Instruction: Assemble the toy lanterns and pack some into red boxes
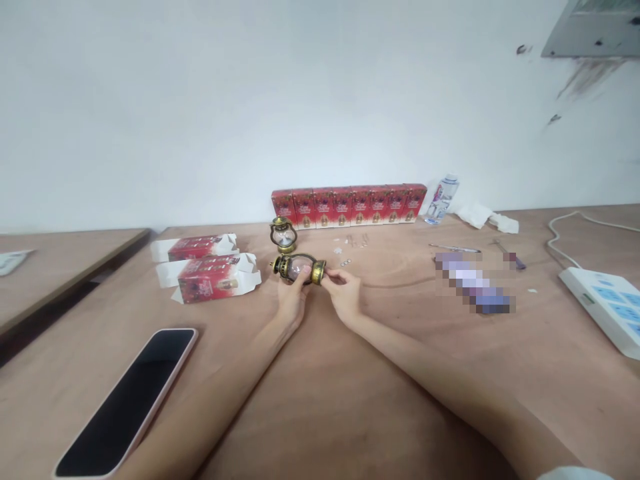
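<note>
A small brass-coloured lantern [317, 272] with a clear globe lies on its side, its base turned to the right. My left hand [294, 299] is wrapped round its middle from below, the thumb on the globe. At the base end, the fingers of my right hand [345, 292] are closed against the lantern's bottom; whether they pinch some small part there cannot be made out. Just behind stands a second lantern [284, 237], upright. Several small round silver pieces [345, 263], which look like button cells, lie near my right hand, with tiny screws or pins [364, 239] beyond.
Two opened red-and-white boxes [217, 280] lie at left, above a phone [127, 403]. A row of red boxes [350, 207] lines the wall beside a bottle [442, 200]. At right are tissues [475, 215], a screwdriver-like tool [455, 248], a blurred-out item [473, 283] and a power strip [605, 307].
</note>
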Demonstrator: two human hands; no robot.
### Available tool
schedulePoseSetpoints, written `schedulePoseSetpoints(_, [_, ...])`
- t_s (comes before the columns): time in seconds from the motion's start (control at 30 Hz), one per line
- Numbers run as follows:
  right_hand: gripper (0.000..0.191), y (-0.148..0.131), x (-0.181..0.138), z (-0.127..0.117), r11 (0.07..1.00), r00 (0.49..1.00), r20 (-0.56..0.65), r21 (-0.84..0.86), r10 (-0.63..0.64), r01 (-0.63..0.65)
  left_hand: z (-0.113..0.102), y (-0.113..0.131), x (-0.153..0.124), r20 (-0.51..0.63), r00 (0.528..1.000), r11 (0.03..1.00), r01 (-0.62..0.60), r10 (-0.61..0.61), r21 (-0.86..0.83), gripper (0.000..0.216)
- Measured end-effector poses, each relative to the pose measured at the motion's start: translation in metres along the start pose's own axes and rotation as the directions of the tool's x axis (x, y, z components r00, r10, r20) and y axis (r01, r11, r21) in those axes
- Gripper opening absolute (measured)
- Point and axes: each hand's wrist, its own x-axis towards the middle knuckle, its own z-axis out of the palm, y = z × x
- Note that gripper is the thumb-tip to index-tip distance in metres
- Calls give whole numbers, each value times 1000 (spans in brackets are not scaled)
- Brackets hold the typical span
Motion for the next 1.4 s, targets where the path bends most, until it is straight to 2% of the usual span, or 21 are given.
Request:
schedulePoseSetpoints(0.4, [18, 5, 13, -9, 991, 999, 20, -119, -51, 53, -3, -8, 13, -58, 997, 998, -53, 54, 26, 41])
schedulePoseSetpoints(0.6, [30, 15, 65, -49, 932, 985, 69, -319, -160, 174, 1, -15, 50, -33, 981, 974, -187, 193, 126, 49])
schedulePoseSetpoints(0.73, [19, 15, 102, -75, 801, 934, 249, -485, -257, 350, 8, -22, 82, 38, 961, 943, -275, 273, 187, 64])
schedulePoseSetpoints(0.87, [9, 19, 118, -78, 639, 853, 438, -576, -284, 509, 16, -30, 106, 119, 946, 918, -323, 303, 229, 64])
schedulePoseSetpoints(1.0, [21, 19, 125, -73, 506, 826, 479, -656, -295, 561, 17, -34, 117, 120, 942, 915, -334, 314, 227, 62])
schedulePoseSetpoints(1.17, [27, 18, 135, -65, 177, 844, 486, -832, -226, 526, 15, -35, 116, 88, 950, 928, -312, 300, 202, 61])
schedulePoseSetpoints(1.23, [28, 20, 139, -61, 141, 839, 509, -832, -193, 537, 15, -35, 115, 75, 956, 936, -294, 285, 192, 61])
schedulePoseSetpoints(1.4, [32, 26, 149, -55, 151, 816, 542, -806, -200, 573, 16, -34, 115, 23, 975, 965, -220, 219, 141, 60])
